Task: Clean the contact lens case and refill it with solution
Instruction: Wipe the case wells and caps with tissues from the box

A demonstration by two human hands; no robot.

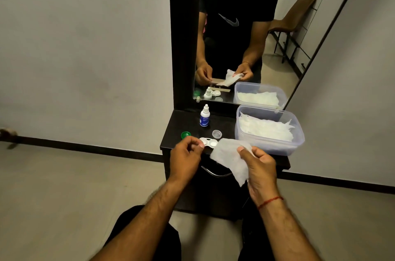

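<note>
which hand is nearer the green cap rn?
Left. The left hand sits just below the green cap, pinching the lens case beside it. The right hand is well off to the cap's right, holding a white tissue.

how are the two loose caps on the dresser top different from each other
The green cap is opaque and coloured; the clear cap is see-through and colourless. The green cap lies to the left, just beyond the left hand; the clear cap lies between the solution bottle and the tissue held by the right hand. Both are small, round and off the lens case.
</note>
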